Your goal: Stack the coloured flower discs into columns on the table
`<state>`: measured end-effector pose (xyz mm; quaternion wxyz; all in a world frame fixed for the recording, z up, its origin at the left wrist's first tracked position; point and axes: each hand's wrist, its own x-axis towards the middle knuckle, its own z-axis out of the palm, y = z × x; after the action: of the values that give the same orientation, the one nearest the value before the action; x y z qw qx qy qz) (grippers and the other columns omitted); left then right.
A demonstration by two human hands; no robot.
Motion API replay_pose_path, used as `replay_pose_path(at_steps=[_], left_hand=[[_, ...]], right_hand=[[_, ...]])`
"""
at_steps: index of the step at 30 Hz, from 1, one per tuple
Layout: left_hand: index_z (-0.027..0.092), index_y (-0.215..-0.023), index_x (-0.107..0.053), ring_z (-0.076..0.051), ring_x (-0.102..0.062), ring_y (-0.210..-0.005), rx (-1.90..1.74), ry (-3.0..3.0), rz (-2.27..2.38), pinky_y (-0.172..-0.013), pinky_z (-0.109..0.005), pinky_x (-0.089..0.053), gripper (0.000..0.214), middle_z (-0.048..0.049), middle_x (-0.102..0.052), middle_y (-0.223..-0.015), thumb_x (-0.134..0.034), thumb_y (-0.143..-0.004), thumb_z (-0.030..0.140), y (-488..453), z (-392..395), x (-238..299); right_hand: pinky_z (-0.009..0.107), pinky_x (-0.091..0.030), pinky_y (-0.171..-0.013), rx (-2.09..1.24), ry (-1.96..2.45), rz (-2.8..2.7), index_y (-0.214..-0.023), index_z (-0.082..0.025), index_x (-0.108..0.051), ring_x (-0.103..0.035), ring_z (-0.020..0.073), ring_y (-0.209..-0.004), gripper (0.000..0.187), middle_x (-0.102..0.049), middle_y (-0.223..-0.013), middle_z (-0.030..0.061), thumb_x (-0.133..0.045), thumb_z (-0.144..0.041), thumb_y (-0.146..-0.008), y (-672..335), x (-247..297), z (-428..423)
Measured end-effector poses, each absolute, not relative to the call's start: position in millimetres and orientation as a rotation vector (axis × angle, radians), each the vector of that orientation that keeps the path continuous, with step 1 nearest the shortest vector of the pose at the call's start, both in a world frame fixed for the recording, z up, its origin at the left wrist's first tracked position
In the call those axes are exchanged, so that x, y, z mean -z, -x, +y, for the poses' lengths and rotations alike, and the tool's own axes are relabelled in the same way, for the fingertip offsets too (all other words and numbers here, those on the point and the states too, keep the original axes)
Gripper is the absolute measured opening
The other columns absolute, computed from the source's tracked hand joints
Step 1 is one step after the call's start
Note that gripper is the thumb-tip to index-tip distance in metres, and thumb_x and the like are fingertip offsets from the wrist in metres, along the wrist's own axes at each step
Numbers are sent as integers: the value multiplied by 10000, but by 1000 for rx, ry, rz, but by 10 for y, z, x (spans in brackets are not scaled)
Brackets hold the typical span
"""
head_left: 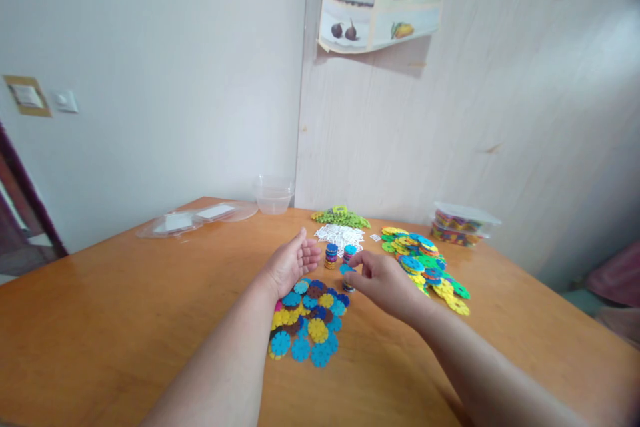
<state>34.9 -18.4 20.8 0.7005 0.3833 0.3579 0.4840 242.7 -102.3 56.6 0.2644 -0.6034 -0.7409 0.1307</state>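
Near frame centre, my right grip [384, 282] pinches a blue disc [345, 269] at the top of a short stack [349, 288], seemingly to keep it level; contact beneath too small to tell. My left grip [294, 260] loosely spread, holding nothing, by the loose discs [310, 320] at lower centre. White pieces [340, 238] and green pieces [341, 217] heaped mid-frame on the desk [210, 293], probably by kind. No writing legible.

Fruit-painting poster [383, 3] is mounted on pale wall panel [370, 140], lower edge curled; pears, green apple, two dark fruits are depicted. White wall switch [65, 101] is set far left, beside tan-framed plate [27, 96]. Clear plastic tub [275, 195] is placed at table's [100, 307] back edge; clear lids [173, 221] are laid left of it. Pink cloth [614, 280] is partly seen far right.
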Motion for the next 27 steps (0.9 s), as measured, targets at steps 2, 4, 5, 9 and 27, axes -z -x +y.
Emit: replay_pose_path(at_steps=[2,4,5,9,27], left_hand=[[130,-954,-631,-167,-669,-763,-1077,-853,798,-750,-289,-517,470,-90,-700,-823,-596,-807,575,-344,-194,-217],[128,-953,-632,-169,-670,-768,-1074,-854,803,-756,-292,-517,469,-95,-702,-829,-596,-808,572,-340,-203,-225],[128,-954,-632,-170,-670,-770,-1074,-855,803,-757,-292,-516,470,-97,-702,-832,-594,-809,573,-339,-205,-227],[131,-956,-629,-171,-668,-771,-1077,-856,802,-750,-291,-516,472,-97,-703,-833,-592,-807,578,-342,-199,-226],[131,-930,-641,-179,-667,-818,-1079,-857,761,-789,-308,-515,541,-105,-700,-866,-595,-767,644,-324,-154,-155]], right_hand=[[221,-268,-480,-336,1671,-1966,-930,-227,-654,-481,114,-544,227,-542,-600,-36,-581,-389,-789,-2518,-558,-951],[223,-274,-485,-341,1689,-1962,-916,-221,-660,-490,117,-546,225,-549,-607,-29,-584,-386,-783,-2570,-535,-904],[224,-278,-488,-349,1694,-1968,-913,-219,-662,-496,119,-550,231,-555,-615,-26,-591,-390,-777,-2583,-525,-891],[223,-275,-497,-347,1713,-1974,-944,-215,-662,-501,121,-559,267,-561,-622,-24,-613,-404,-763,-2568,-529,-902],[235,-248,-529,-338,1574,-2467,-962,-258,-627,-528,136,-652,310,-659,-800,-5,-591,-483,-753,-1962,-398,-1400]])
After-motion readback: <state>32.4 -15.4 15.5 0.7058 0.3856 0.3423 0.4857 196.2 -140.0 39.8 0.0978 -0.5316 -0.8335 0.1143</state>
